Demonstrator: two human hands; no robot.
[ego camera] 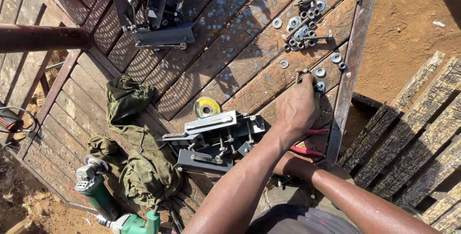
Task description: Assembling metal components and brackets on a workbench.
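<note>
My left hand (297, 106) reaches across the slatted wooden table (240, 56); its fingertips pinch a small bolt (301, 73) beside loose washers (320, 72). Further back lies a pile of washers, nuts and bolts (302, 27). My right forearm (345, 190) comes in from the lower right, and its hand is hidden under my left forearm. Red-handled pliers (314, 131) stick out there, just below my left hand. A grey and black metal bracket assembly with bolts (211, 138) lies left of my left wrist, and a yellow-centred grinding disc (206, 106) sits behind it.
A green cloth (139, 157) lies crumpled at the left, with two green angle grinders (93, 186) (139, 222) beside it. Another black metal assembly (153, 13) sits at the top. A rusty pipe (43, 37) crosses the left. The table's metal edge (353, 61) borders charred planks (413, 133) and dirt.
</note>
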